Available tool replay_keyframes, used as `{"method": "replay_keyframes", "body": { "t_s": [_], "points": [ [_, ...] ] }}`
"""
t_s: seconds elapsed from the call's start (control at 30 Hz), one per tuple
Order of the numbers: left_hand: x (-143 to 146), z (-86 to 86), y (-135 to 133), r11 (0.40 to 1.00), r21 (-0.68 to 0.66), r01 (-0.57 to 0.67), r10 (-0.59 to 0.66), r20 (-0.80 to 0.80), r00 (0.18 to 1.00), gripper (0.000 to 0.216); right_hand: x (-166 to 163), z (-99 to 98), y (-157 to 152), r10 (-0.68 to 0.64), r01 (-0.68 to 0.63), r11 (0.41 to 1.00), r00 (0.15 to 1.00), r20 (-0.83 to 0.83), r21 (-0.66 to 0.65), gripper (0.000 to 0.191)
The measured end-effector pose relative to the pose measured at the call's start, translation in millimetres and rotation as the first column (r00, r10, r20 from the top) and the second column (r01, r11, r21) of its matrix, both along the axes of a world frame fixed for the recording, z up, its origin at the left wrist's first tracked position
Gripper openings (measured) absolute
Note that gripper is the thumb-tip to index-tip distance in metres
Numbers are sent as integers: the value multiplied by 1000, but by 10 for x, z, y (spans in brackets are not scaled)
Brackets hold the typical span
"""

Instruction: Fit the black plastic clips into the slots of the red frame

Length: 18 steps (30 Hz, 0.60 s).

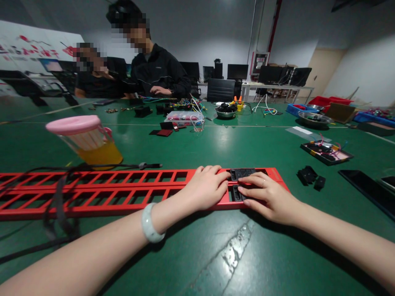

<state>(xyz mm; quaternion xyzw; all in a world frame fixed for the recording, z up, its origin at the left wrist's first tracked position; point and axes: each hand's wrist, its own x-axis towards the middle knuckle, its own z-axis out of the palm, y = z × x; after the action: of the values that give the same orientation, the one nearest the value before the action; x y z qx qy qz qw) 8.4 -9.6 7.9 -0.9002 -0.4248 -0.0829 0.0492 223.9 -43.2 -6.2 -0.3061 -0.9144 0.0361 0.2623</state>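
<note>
Two long red slotted frames (108, 190) lie side by side across the table in front of me. Near their right end, black plastic modules (246, 174) sit in the slots, looking like socket inserts. My left hand (205, 187) rests on the red frames just left of the modules, fingers extended and its fingertips at their edge. My right hand (267, 197) lies over the right end, fingers apart, with fingertips touching the modules in the near frame. Part of these modules is hidden under it. Neither hand grasps anything visibly.
A black cable (58, 201) crosses the frames at left. A pink-lidded jug (89, 142) with orange liquid stands behind them. Loose black parts (308, 176), a tray of wired parts (327, 151) and a dark phone-like slab (367, 191) lie right. Two people (160, 70) sit across.
</note>
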Motion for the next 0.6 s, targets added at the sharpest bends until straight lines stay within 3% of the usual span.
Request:
{"method": "replay_keyframes", "body": {
  "t_s": [0.23,0.6],
  "points": [
    [14,4,-2,1000,-13,-2,2,-12,1000,33,42,41,-19,-1,-4,999,993,118,41,35],
    [29,-26,36,1000,-13,7,-7,16,1000,34,150,109,-17,88,-78,995,982,168,-65,44]
  ]
}}
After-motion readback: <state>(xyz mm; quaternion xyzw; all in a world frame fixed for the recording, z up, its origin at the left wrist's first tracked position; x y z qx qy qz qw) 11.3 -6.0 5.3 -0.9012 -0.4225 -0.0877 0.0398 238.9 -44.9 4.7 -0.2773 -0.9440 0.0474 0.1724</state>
